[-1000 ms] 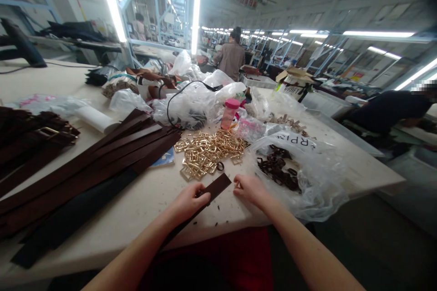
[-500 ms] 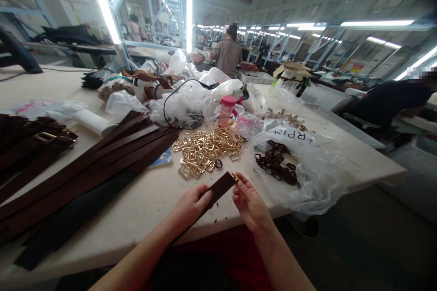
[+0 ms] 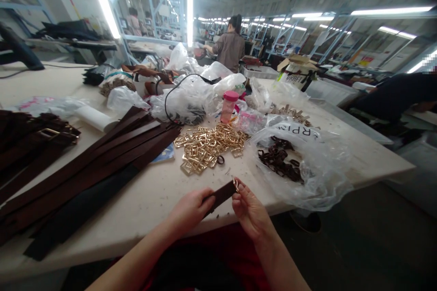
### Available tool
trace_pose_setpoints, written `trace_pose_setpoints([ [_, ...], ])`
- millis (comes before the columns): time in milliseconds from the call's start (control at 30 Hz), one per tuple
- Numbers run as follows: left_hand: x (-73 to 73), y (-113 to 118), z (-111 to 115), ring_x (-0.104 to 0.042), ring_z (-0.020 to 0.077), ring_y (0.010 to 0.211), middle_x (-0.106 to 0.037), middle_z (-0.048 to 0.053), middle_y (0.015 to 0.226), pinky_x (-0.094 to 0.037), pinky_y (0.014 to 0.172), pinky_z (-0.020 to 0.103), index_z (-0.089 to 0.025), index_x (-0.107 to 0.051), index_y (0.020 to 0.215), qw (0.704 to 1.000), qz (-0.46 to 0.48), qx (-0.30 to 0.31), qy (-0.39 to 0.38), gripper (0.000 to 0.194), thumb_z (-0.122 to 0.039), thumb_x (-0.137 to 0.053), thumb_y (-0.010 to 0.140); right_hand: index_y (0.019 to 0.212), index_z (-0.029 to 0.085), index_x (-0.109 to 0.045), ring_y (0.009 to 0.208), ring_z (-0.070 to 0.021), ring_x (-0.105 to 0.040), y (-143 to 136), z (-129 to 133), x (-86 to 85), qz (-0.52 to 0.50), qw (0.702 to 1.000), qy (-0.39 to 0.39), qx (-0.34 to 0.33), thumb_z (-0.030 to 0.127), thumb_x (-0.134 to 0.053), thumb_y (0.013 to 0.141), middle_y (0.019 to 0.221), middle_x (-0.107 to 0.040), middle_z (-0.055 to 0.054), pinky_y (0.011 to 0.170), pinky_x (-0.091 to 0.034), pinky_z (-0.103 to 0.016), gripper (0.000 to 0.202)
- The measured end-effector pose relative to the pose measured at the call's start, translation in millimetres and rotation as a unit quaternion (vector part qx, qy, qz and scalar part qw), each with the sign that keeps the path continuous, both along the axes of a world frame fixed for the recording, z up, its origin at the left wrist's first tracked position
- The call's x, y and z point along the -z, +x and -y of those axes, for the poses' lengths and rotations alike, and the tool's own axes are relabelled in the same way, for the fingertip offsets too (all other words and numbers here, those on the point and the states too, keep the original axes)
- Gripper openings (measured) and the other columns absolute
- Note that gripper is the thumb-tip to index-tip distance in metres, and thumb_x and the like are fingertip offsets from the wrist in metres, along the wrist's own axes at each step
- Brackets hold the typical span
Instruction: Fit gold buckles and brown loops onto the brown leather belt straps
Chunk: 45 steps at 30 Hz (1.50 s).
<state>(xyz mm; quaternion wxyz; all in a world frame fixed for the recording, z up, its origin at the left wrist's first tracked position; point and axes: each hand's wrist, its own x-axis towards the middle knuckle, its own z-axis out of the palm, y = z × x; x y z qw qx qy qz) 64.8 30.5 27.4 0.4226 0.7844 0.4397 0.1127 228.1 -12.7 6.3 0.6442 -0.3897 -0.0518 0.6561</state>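
Note:
My left hand (image 3: 196, 206) is closed round a dark brown leather belt strap (image 3: 222, 194), thumb on top. At the strap's far end, my right hand (image 3: 248, 206) pinches a gold belt buckle (image 3: 236, 184), which is against the strap's tip. Whether the strap passes through the buckle I cannot tell. Beyond my hands lies a heap of gold buckles (image 3: 205, 147), with one small dark leather loop (image 3: 221, 160) at its near edge. Dark brown loops (image 3: 282, 163) fill part of a clear plastic bag (image 3: 324, 177) to the right.
Brown straps (image 3: 99, 163) lie in a long stack at left, beside a bundle with a buckle (image 3: 48, 134) and a white roll (image 3: 95, 119). Behind the buckles stand a pink-lidded jar (image 3: 229, 106) and crumpled plastic bags (image 3: 191, 95). A person (image 3: 230, 45) stands farther back.
The buckle has come over the strap's tip, and more of it shows at my right fingertips. My left hand has shifted slightly along the strap, toward the buckle. The view has shifted a little.

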Motion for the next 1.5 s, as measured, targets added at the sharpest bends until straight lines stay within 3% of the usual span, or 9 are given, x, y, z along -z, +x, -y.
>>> trace_pose_setpoints([
  [200, -0.8, 8.6, 0.9, -0.053, 0.0140, 0.064, -0.061, 0.000, 0.069, -0.034, 0.055, 0.021, -0.017, -0.058, 0.077, 0.999, 0.039, -0.024, -0.005, 0.029, -0.037, -0.037, 0.083, 0.084, 0.019, -0.062, 0.048, -0.0042, -0.047, -28.6, 13.2, 4.6, 0.118, 0.993, -0.006, -0.018, 0.027, -0.076, 0.059, 0.068, -0.058, 0.004, 0.043, -0.041, -0.016, 0.029],
  [367, 0.8, 3.6, 1.8, -0.054, 0.0144, 0.073, -0.062, 0.000, 0.079, -0.040, 0.062, 0.021, -0.015, -0.058, 0.086, 0.987, 0.100, 0.011, -0.126, 0.022, -0.032, -0.048, 0.076, 0.094, 0.020, -0.058, 0.050, -0.0058, -0.048, -42.8, 21.4, 19.6, 0.208, 0.978, 0.001, 0.025, 0.034, -0.070, 0.066, 0.079, -0.062, 0.001, 0.046, -0.039, -0.018, 0.034],
  [433, 2.8, 0.9, 1.9, -0.053, 0.0139, 0.073, -0.061, -0.001, 0.082, -0.040, 0.064, 0.021, -0.015, -0.056, 0.092, 0.979, 0.117, 0.017, -0.168, 0.027, -0.033, -0.054, 0.072, 0.100, 0.020, -0.055, 0.059, -0.0101, -0.055, -44.9, 22.9, 23.9, 0.210, 0.977, 0.009, 0.020, 0.036, -0.067, 0.068, 0.086, -0.064, -0.002, 0.052, -0.043, -0.021, 0.037],
  [533, 9.0, 0.6, 1.4, -0.049, 0.0109, 0.062, -0.058, -0.002, 0.072, -0.038, 0.055, 0.019, -0.014, -0.055, 0.086, 0.971, 0.116, -0.019, -0.210, 0.029, -0.039, -0.054, 0.072, 0.106, 0.022, -0.051, 0.072, -0.0151, -0.060, -46.4, 24.9, 26.7, 0.201, 0.979, 0.029, 0.006, 0.036, -0.064, 0.072, 0.090, -0.064, -0.003, 0.061, -0.047, -0.026, 0.039],
  [800, 26.5, 1.5, -0.8, -0.046, 0.0085, 0.052, -0.054, -0.004, 0.060, -0.033, 0.046, 0.018, -0.014, -0.055, 0.076, 0.959, 0.093, -0.049, -0.263, 0.023, -0.036, -0.054, 0.070, 0.096, 0.021, -0.054, 0.054, -0.0092, -0.052, -42.5, 31.1, 30.7, 0.211, 0.978, 0.003, -0.002, 0.037, -0.055, 0.079, 0.075, -0.062, 0.001, 0.051, -0.043, -0.021, 0.024],
  [933, 27.6, -1.9, -0.4, -0.047, 0.0087, 0.054, -0.055, -0.004, 0.061, -0.035, 0.048, 0.018, -0.014, -0.056, 0.077, 0.953, 0.114, -0.056, -0.274, 0.026, -0.039, -0.056, 0.070, 0.103, 0.022, -0.053, 0.069, -0.0119, -0.056, -41.8, 36.1, 23.1, 0.185, 0.981, 0.036, -0.041, 0.026, -0.060, 0.073, 0.091, -0.063, -0.001, 0.059, -0.044, -0.022, 0.030],
  [1100, 25.6, -6.9, 1.0, -0.048, 0.0083, 0.055, -0.056, -0.003, 0.064, -0.037, 0.053, 0.019, -0.013, -0.056, 0.079, 0.920, 0.183, -0.029, -0.345, 0.032, -0.042, -0.062, 0.068, 0.100, 0.023, -0.056, 0.064, -0.0083, -0.053, -37.6, 38.3, 10.4, 0.145, 0.988, 0.027, -0.045, 0.022, -0.062, 0.071, 0.088, -0.062, 0.002, 0.056, -0.042, -0.018, 0.030],
  [1367, 20.2, -3.9, 6.4, -0.049, 0.0094, 0.053, -0.056, -0.002, 0.062, -0.037, 0.050, 0.020, -0.013, -0.055, 0.075, 0.942, 0.128, -0.074, -0.301, 0.031, -0.043, -0.057, 0.069, 0.104, 0.022, -0.053, 0.075, -0.0131, -0.058, -38.8, 41.2, 14.7, 0.208, 0.976, 0.051, -0.034, 0.025, -0.059, 0.074, 0.093, -0.063, -0.002, 0.064, -0.046, -0.023, 0.030],
  [1500, 16.1, 0.2, 12.0, -0.051, 0.0105, 0.054, -0.059, -0.001, 0.064, -0.038, 0.050, 0.020, -0.013, -0.056, 0.075, 0.952, 0.128, -0.040, -0.275, 0.025, -0.038, -0.051, 0.073, 0.103, 0.020, -0.051, 0.075, -0.0162, -0.059, -38.2, 41.8, 20.9, 0.283, 0.958, 0.040, -0.029, 0.029, -0.057, 0.076, 0.090, -0.064, -0.003, 0.064, -0.048, -0.027, 0.029],
])
